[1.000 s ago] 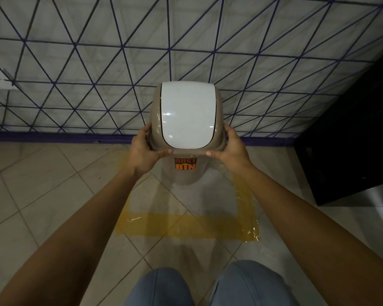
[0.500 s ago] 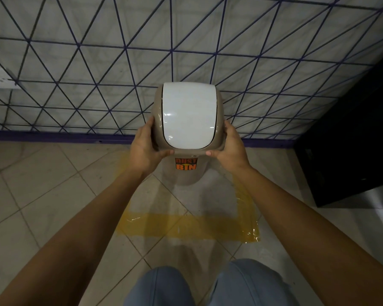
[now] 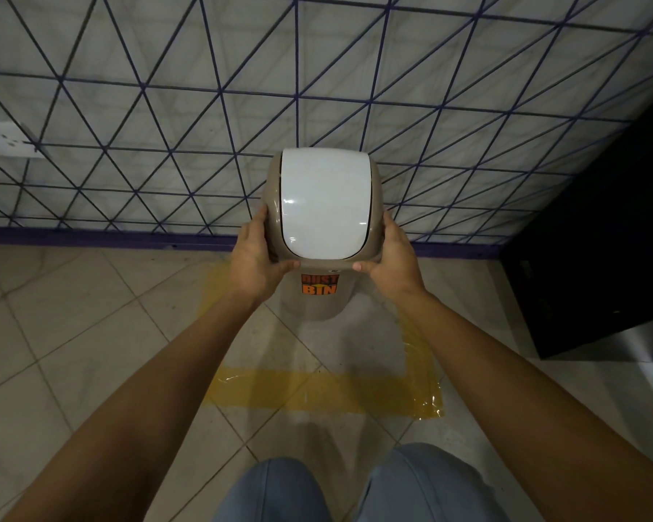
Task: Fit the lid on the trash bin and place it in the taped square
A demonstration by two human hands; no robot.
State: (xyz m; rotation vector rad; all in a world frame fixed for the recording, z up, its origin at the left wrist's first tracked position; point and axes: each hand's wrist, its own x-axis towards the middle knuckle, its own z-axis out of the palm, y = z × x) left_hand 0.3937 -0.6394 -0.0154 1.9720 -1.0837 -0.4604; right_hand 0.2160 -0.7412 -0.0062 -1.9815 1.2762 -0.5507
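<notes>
A beige trash bin (image 3: 319, 307) with an orange "DUST BIN" sticker stands inside the yellow taped square (image 3: 317, 395) on the tiled floor, near its far side. Its beige lid (image 3: 325, 205) with a white swing flap sits on top of the bin. My left hand (image 3: 255, 258) grips the lid's left side, thumb on the front rim. My right hand (image 3: 393, 258) grips the right side the same way. The far edge of the square is hidden behind the bin.
A wall (image 3: 166, 107) with a blue triangle pattern and a purple skirting rises just behind the bin. A black cabinet (image 3: 596, 258) stands to the right. My knees in blue trousers (image 3: 355, 491) are at the bottom edge.
My hands have slid slightly up along the sides of the lid. The bin stays in the same spot inside the square.
</notes>
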